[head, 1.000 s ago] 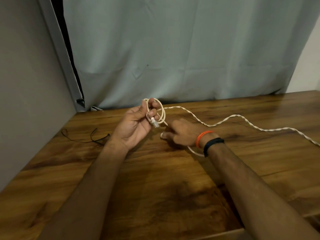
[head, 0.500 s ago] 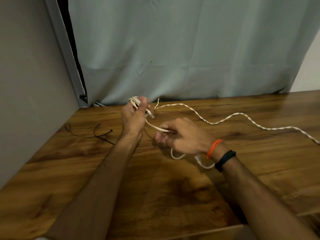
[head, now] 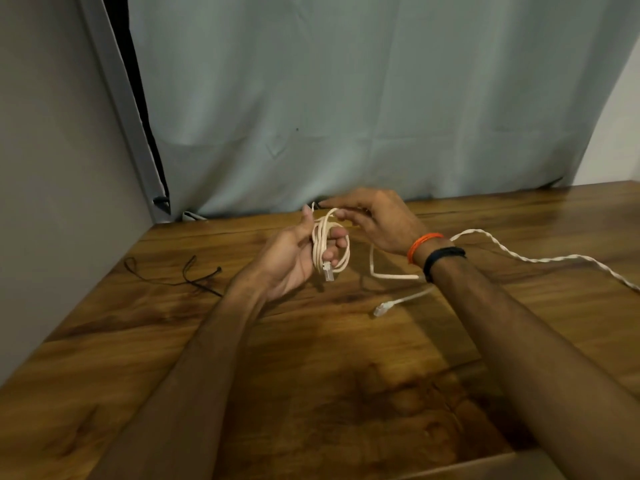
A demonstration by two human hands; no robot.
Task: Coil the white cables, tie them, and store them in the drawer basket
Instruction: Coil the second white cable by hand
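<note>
Where the curtain [head: 346, 98] hangs behind its far edge, the table [head: 311, 393] fills the lower field and serves as the landmark for all positions below. A grey wall [head: 45, 168] bounds the table on the left. Both forearms reach in from the near edge toward the table's far middle. The left hand [head: 294, 258] is raised just above the table's far centre, palm turned inward, its thumb and fingers curled round the coil [head: 329, 247], several loops of a white cable gathered upright; one clear plug [head: 328, 271] hangs at the bottom of the loops. The right hand [head: 374, 220] is at the top of the coil, nearer the table's far edge, its fingertips pinching the uppermost loop (the exact contact is blurred). An orange band [head: 420, 245] and a black band [head: 441, 259] circle the right wrist. From under that wrist the uncoiled tail [head: 388, 276] of the same cable bends down onto the table right of centre, and its free plug [head: 381, 310] lies flat on the wood, nearer the viewer than the coil. A second, twisted white cable [head: 540, 259] runs along the table's right part and off the right edge. A thin black cord [head: 180, 277] lies loose on the table's far left part, well apart from both hands.
</note>
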